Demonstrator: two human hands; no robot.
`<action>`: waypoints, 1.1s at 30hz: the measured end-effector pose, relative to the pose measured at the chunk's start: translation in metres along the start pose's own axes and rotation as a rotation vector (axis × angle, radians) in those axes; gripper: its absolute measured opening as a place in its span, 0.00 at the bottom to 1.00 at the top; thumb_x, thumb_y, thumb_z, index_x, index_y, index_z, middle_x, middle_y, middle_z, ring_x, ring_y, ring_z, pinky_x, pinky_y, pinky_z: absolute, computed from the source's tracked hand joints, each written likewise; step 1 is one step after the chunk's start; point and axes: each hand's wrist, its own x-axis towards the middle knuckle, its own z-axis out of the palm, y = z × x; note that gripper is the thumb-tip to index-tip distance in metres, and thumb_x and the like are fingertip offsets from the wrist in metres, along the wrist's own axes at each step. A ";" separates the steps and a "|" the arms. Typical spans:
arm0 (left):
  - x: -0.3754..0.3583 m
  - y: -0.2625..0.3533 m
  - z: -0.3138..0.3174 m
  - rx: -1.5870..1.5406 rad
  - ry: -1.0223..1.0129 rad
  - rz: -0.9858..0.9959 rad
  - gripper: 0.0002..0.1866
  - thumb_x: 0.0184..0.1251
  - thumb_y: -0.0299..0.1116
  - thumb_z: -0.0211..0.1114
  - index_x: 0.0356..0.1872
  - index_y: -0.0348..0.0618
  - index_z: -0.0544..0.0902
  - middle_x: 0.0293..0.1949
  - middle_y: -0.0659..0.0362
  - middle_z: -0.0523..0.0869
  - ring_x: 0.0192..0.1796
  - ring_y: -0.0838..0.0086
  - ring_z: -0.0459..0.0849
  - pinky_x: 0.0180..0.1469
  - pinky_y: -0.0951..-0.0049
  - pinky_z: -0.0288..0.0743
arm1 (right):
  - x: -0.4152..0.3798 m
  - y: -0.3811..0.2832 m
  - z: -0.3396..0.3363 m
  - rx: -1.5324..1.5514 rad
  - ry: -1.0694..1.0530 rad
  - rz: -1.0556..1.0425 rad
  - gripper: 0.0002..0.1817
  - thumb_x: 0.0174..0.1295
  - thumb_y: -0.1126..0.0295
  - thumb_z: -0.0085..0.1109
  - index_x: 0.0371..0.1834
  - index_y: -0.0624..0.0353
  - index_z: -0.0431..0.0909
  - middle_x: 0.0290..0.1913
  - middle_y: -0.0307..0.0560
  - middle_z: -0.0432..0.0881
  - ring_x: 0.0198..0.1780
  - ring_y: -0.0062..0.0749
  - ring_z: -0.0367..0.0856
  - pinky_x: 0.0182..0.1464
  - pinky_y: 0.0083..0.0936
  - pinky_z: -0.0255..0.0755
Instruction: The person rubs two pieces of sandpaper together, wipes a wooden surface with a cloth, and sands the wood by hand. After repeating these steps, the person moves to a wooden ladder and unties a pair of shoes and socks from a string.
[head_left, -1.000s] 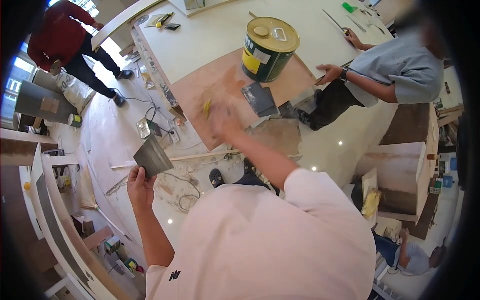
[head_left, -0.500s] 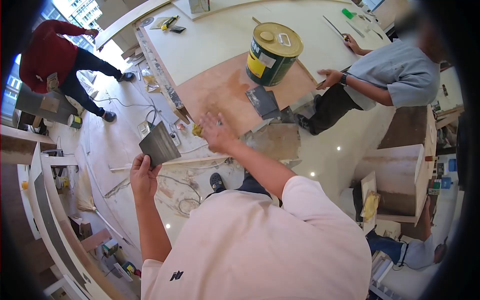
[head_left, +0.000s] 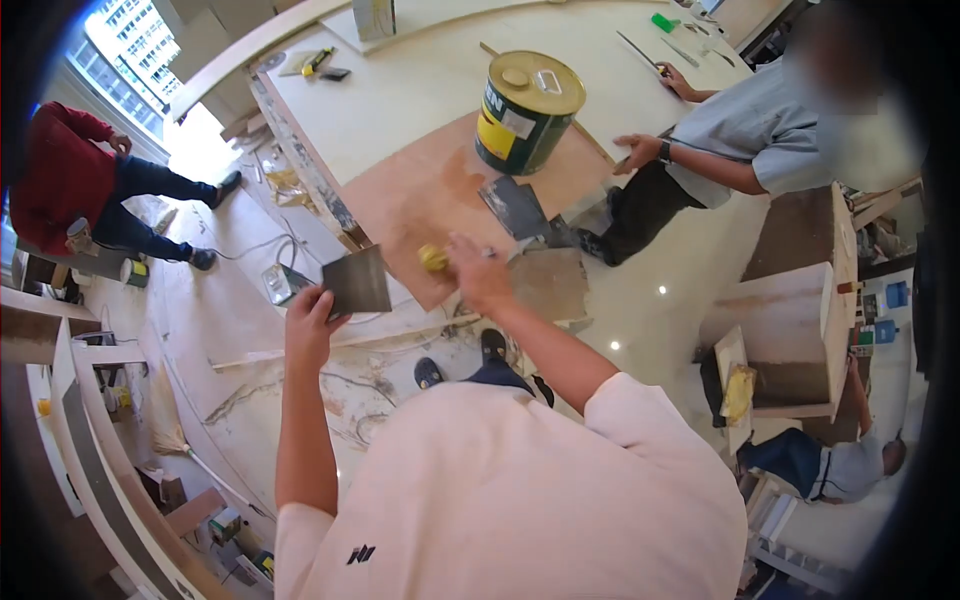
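My left hand (head_left: 309, 328) grips the lower left corner of a dark grey rectangular sheet (head_left: 358, 283), held up beside the board. A wad of yellow cloth (head_left: 433, 258) is at the fingertips of my right hand (head_left: 481, 277), over the near part of a reddish-brown board (head_left: 375, 199). My right fingers are slightly blurred and close on the wad. Brown smears mark the board's surface. Several dark sheets (head_left: 515, 207) lie on it to the right of the smears, and a large dark green can with a gold lid (head_left: 529, 110) stands behind them.
A person in a grey shirt (head_left: 745, 135) stands at the right, hands at the table. Another in a red top (head_left: 62, 175) is at far left. A wooden cabinet box (head_left: 770, 330) stands right. A cable and small box (head_left: 285, 284) lie on the floor.
My right hand and the yellow cloth have moved right across the board. The dark sheet in my left hand has shifted right and up. The red-topped person has moved left; the view has shifted slightly.
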 end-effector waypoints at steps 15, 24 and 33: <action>0.116 -0.043 0.075 0.809 0.048 0.382 0.17 0.66 0.34 0.65 0.52 0.36 0.82 0.42 0.50 0.84 0.43 0.65 0.84 0.44 0.66 0.80 | -0.025 0.020 -0.063 1.765 0.156 0.783 0.12 0.74 0.66 0.50 0.49 0.63 0.75 0.39 0.45 0.82 0.36 0.29 0.83 0.37 0.29 0.81; 0.037 -0.073 0.086 0.077 -0.016 -0.274 0.09 0.68 0.31 0.65 0.43 0.36 0.81 0.33 0.61 0.83 0.34 0.76 0.82 0.37 0.72 0.81 | 0.016 0.011 -0.057 1.999 -0.307 0.775 0.19 0.76 0.60 0.43 0.59 0.63 0.74 0.49 0.50 0.83 0.45 0.35 0.84 0.43 0.32 0.81; 0.072 -0.055 0.066 0.232 -0.035 -0.061 0.10 0.66 0.29 0.66 0.43 0.33 0.83 0.29 0.60 0.83 0.28 0.78 0.79 0.31 0.76 0.78 | 0.053 0.003 -0.060 1.540 -0.486 0.536 0.16 0.69 0.73 0.56 0.59 0.64 0.74 0.46 0.44 0.83 0.44 0.25 0.83 0.45 0.25 0.79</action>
